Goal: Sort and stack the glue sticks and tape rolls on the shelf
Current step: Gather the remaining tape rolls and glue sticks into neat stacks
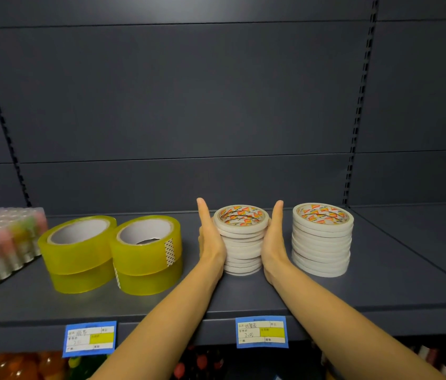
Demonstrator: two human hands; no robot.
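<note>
A stack of several thin white tape rolls [241, 239] stands on the dark grey shelf [380, 292], slightly uneven. My left hand [210, 239] presses flat against its left side and my right hand [273, 242] against its right side, fingers straight. A second, similar white stack [321, 239] stands just to the right. Two piles of wide yellow tape rolls [79, 253] [147, 253], each two high, sit to the left. A block of clear-capped glue sticks [2, 242] with coloured bodies stands at the far left.
The shelf's back panel [189, 105] is dark and bare, with slotted uprights on both sides. Blue price labels [90, 338] [261, 331] hang on the shelf's front edge. Colourful goods show on the level below.
</note>
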